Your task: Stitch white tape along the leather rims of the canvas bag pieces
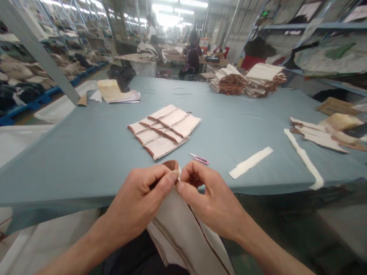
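Between my two hands, at the table's front edge, is a cream fabric piece (183,229) with brown seams and a brown edge; it hangs down toward my lap. My left hand (146,194) pinches its top edge between thumb and fingers. Close beside it, my right hand (206,194) has thumb and fingertips closed on the same edge, where a small white bit shows. Just beyond my hands lie pink-handled thread snips (199,158). Farther on, several cream fabric pieces (164,130) with brown edges lie overlapping on the blue-covered table (86,152).
Two white strips (251,162) (304,158) lie to the right, near more fabric pieces (318,133). Stacked fabric bundles (248,78) stand at the back right. A yellowish block (110,89) sits on papers at the back left, near a metal post (43,49). A person (192,55) sits beyond the table.
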A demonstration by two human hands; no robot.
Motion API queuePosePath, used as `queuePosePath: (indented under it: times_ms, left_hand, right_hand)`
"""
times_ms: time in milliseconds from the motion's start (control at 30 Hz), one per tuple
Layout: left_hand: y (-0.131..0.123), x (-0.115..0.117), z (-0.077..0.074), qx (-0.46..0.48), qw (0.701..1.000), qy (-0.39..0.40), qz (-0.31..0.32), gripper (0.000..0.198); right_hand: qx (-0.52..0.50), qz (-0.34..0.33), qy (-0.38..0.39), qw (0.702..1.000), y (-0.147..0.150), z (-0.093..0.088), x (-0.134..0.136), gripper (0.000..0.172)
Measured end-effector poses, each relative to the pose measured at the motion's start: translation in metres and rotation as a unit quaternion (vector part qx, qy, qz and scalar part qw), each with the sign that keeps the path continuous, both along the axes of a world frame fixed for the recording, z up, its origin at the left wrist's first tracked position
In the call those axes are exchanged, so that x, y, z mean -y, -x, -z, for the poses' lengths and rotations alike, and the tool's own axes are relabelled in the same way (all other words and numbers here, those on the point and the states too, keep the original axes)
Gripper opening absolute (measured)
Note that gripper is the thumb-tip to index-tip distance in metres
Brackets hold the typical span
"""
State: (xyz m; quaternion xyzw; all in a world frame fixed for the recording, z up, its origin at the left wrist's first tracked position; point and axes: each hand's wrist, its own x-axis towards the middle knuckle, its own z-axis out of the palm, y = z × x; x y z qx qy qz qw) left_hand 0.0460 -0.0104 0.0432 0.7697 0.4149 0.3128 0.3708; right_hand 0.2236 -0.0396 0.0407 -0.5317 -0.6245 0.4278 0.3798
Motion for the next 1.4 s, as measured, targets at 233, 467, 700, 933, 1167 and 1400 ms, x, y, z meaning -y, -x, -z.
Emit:
queuePosePath:
  times_ms: [233, 467, 700, 933, 1167, 1400]
  left_hand:
    - [-0.021, 0.027, 0.025, 0.029, 0.995, -0.074, -0.059, 0.032]
    - [-0.022, 0.037, 0.047, 0.109, 0.982, 0.149, -0.048, 0.047]
    - [-0.009, 0.037, 0.049, 0.090, 0.981, 0.167, -0.027, 0.050]
    - [0.006, 0.038, 0.052, -0.076, 0.996, 0.046, 0.024, 0.036]
    - [0.025, 0.046, 0.056, -0.171, 0.984, 0.008, 0.050, 0.036]
    - [0.023, 0.066, 0.037, -0.042, 0.998, 0.009, 0.049, 0.033]
  right_hand:
    - [0.035, 0.030, 0.078, 0.996, -0.009, 0.009, 0.014, 0.011]
    - [-0.017, 0.049, 0.077, 0.996, 0.000, 0.031, 0.040, 0.009]
    - [-0.059, 0.040, 0.082, 0.994, 0.001, 0.037, 0.039, 0.009]
    - [-0.007, 0.009, 0.087, 0.996, 0.005, 0.052, 0.044, 0.008]
    - [-0.094, -0.028, 0.130, 0.987, 0.015, 0.075, 0.055, 0.006]
    - [-0.162, -0.076, 0.092, 0.980, 0.010, 0.063, 0.064, 0.026]
